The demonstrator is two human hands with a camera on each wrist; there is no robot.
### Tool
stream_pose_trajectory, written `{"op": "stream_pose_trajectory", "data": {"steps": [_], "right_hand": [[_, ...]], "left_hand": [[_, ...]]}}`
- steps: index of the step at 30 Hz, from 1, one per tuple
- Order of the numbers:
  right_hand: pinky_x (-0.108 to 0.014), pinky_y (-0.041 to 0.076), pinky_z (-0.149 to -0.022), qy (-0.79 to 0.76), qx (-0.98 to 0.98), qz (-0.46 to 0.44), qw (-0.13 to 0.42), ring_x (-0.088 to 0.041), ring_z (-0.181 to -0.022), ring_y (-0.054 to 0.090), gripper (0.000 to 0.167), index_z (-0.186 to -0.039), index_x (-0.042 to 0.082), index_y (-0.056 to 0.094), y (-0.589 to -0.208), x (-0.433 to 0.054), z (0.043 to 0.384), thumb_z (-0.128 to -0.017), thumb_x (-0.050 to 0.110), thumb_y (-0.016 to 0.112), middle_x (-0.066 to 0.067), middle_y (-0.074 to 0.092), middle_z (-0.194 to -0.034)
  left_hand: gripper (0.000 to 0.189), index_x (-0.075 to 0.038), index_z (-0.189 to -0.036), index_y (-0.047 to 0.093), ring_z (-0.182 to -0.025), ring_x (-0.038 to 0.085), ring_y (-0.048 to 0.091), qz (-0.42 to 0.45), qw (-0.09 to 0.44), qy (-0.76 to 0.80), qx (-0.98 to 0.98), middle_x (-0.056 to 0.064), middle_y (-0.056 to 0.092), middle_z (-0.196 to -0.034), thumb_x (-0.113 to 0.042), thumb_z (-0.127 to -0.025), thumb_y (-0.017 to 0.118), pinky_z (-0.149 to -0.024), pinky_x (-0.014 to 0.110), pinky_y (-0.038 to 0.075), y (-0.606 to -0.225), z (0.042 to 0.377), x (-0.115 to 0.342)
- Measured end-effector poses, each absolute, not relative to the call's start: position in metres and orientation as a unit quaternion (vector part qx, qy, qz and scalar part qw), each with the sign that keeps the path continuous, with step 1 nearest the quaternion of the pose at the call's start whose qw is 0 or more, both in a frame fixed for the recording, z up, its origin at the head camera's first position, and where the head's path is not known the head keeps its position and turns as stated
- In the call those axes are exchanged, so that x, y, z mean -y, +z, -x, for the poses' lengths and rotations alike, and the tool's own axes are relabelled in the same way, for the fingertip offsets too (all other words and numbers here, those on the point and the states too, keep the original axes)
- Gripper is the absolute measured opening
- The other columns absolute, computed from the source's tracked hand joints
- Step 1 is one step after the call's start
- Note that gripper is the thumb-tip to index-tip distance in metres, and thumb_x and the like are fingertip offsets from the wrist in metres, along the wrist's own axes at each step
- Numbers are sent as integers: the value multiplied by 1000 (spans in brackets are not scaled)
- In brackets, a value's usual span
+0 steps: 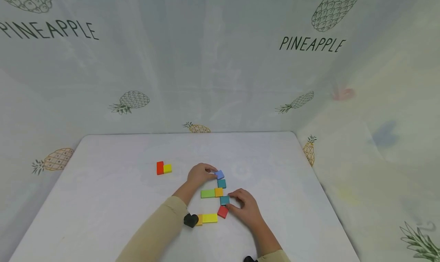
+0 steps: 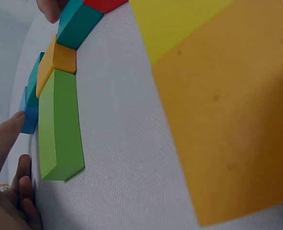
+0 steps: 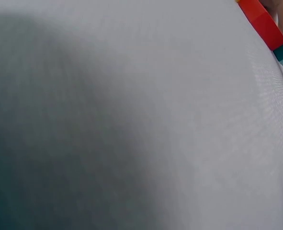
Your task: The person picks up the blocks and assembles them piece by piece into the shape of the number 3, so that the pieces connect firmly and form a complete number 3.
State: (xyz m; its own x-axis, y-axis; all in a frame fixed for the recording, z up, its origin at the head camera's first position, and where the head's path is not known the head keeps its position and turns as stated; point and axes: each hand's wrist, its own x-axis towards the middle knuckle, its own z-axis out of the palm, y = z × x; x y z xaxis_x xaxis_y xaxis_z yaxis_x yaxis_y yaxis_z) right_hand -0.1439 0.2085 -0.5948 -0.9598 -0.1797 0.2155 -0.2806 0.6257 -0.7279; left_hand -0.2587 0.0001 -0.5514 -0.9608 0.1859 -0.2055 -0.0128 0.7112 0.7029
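My left hand point(image 1: 200, 175) pinches a blue block point(image 1: 219, 174) at the far end of a crooked row; the left wrist view shows one fingertip against that blue block point(image 2: 29, 112). A teal block point(image 1: 221, 183) adjoins it, followed by an orange block point(image 1: 219, 192) with a long green block point(image 1: 207, 193) extending left. My right hand point(image 1: 246, 207) holds the nearer teal block point(image 1: 224, 200) between thumb and index finger. Just below lies a tilted red block point(image 1: 222, 212). In the right wrist view, the fingers are mostly out of frame.
A yellow block point(image 1: 210, 218) and an orange block point(image 1: 199, 220), partly covered by the left wrist's black heart-shaped piece point(image 1: 191, 220), lie near the red one. Farther left on the white table point(image 1: 113, 201), a red block point(image 1: 160, 168) touches a yellow block point(image 1: 167, 169). A pineapple-print cloth point(image 1: 220, 63) hangs behind.
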Motion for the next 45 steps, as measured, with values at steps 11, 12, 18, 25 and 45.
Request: {"op": "stream_pose_trajectory", "data": {"steps": [11,12,18,25,45], "right_hand": [[-27,50,-79,413,900,-128,59,-3,-88,54,26,-105,25,71,-591,-207,144,-82,35,78,20,61,-99],[-27,50,-79,413,900,-129,59,-3,-89,54,26,-105,25,71,-591,-207,144,-82,35,78,20,61,-99],[-27,49,-80,409,902,-125,54,-3,-89,54,26,-106,26,71,-590,-207,144,-83,36,77,20,60,-99],[-27,49,-78,417,897,-135,61,-4,-88,54,26,-106,25,71,-591,-207,144,-83,34,78,20,61,-99],[-27,50,-78,409,904,-115,49,-5,-87,53,25,-106,26,70,-593,-206,142,-83,34,77,18,60,-98]], "left_hand": [[17,-27,-98,78,-98,19,58,-48,134,372,-917,-2,66,-101,-30,-81,79,-86,39,48,-549,259,1],[17,-28,-98,78,-98,19,58,-49,134,371,-918,-2,66,-101,-31,-81,79,-86,39,48,-549,259,1],[17,-29,-98,78,-98,19,58,-52,137,367,-918,-2,65,-102,-33,-82,79,-87,40,47,-549,260,1],[17,-28,-98,79,-98,19,58,-49,134,363,-921,-2,65,-102,-32,-81,79,-87,40,48,-546,258,2],[47,-18,-124,67,-90,19,53,-70,130,457,-877,-1,62,-101,-25,-80,82,-82,37,48,-555,265,28]]}}
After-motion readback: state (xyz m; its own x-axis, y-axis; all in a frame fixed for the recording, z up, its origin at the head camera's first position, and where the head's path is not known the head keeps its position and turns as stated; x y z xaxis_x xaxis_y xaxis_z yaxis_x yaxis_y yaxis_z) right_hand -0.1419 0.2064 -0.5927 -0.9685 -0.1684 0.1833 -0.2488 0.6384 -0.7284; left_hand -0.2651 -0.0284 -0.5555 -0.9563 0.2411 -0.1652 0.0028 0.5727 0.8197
